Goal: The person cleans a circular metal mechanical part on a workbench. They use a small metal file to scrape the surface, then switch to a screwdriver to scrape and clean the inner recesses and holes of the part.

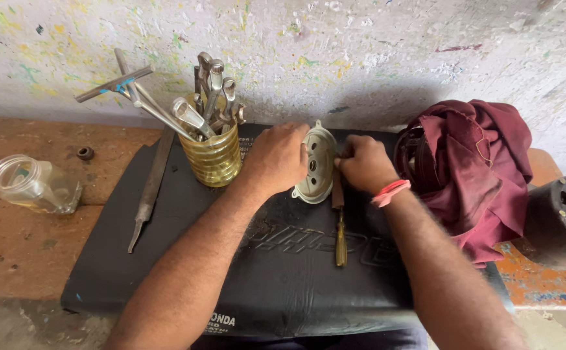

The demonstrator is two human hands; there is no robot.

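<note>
Head view: pale round metal cover (317, 162) stood on edge on the black seat pad (166, 259), clasped between left hand (276, 157) and right hand (363, 163), both closed on its rim. Flat face toward the left palm, equally near both. Screwdriver (340, 227) lying just below, long axis toward the body.

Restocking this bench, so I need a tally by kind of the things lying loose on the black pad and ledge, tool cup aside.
Files: 1
Screwdrivers: 1
Round metal covers: 1
Clear jars: 1
Maroon cloths: 1
Total: 5
</note>
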